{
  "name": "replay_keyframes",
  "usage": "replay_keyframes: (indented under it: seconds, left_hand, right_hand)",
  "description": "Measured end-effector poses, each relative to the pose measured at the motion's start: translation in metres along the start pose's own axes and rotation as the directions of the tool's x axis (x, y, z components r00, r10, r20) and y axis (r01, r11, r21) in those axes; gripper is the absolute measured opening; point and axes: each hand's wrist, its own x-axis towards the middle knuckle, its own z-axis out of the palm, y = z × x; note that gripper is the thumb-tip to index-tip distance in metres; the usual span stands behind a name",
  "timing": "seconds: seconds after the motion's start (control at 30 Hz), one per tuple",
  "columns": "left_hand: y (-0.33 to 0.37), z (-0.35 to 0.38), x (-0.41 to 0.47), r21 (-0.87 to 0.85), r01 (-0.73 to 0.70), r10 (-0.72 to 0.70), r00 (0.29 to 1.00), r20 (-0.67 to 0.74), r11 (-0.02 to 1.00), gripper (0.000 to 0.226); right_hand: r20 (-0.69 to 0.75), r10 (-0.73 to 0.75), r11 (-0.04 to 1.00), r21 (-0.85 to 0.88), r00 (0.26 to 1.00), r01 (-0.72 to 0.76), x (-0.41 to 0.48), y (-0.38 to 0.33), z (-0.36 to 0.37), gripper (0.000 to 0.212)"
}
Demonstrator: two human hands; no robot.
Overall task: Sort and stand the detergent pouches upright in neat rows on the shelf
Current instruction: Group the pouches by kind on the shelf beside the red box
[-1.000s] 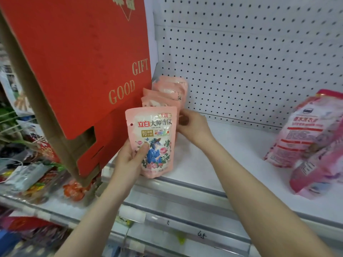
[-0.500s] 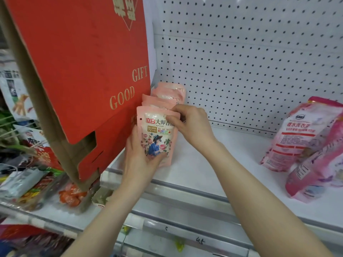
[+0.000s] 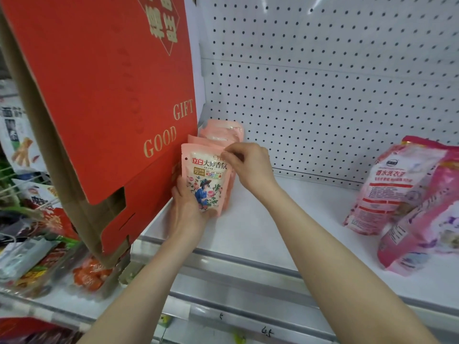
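White pegboard wall (image 3: 323,95); red carton (image 3: 99,95)

Peach pouches (image 3: 205,180) upright, rowed at shelf (image 3: 285,219) left.

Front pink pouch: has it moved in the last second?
Yes. The front pouch went back from the shelf's front rail, closing up against the row of pouches behind.

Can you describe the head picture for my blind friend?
A person holds a small peach-pink plastic pouch upright on a white shelf: the left hand grips its bottom, the right hand pinches its top. More peach-pink pouches stand behind it; bigger pink bags lean at the right.
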Motion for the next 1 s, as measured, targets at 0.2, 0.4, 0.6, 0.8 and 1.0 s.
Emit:
replay_keyframes:
  seconds: [0.2, 0.4, 0.6, 0.8, 1.0]
  left_hand:
    - [-0.003, -0.001, 0.003, 0.033, -0.034, 0.034, 0.999, -0.003, 0.999, 0.123]
    - [-0.005, -0.008, -0.004, 0.036, -0.058, 0.056, 0.997, 0.052, 0.998, 0.126]
    - [-0.004, -0.019, -0.036, -0.006, -0.138, 0.138, 0.99, 0.019, 0.99, 0.114]
    - [0.017, -0.006, -0.077, -0.082, -0.248, 0.252, 0.966, 0.047, 0.965, 0.1]
    - [0.074, 0.03, -0.115, -0.204, -0.406, 0.431, 0.898, 0.092, 0.891, 0.078]
  right_hand:
    - [-0.041, 0.01, 0.998, 0.065, 0.999, -0.007, -0.002, 0.012, 0.0, 0.01]
    - [-0.023, -0.038, 0.996, -0.085, 0.999, 0.036, -0.012, 0.008, -0.01, 0.013]
    - [-0.101, -0.067, 0.978, -0.206, 0.993, 0.045, -0.059, 0.006, -0.038, 0.019]
    - [-0.334, -0.08, 0.937, -0.347, 0.939, -0.043, -0.152, 0.027, -0.086, 0.019]
    - [-0.569, -0.049, 0.902, -0.378, 0.821, -0.208, -0.229, 0.062, -0.157, 0.017]
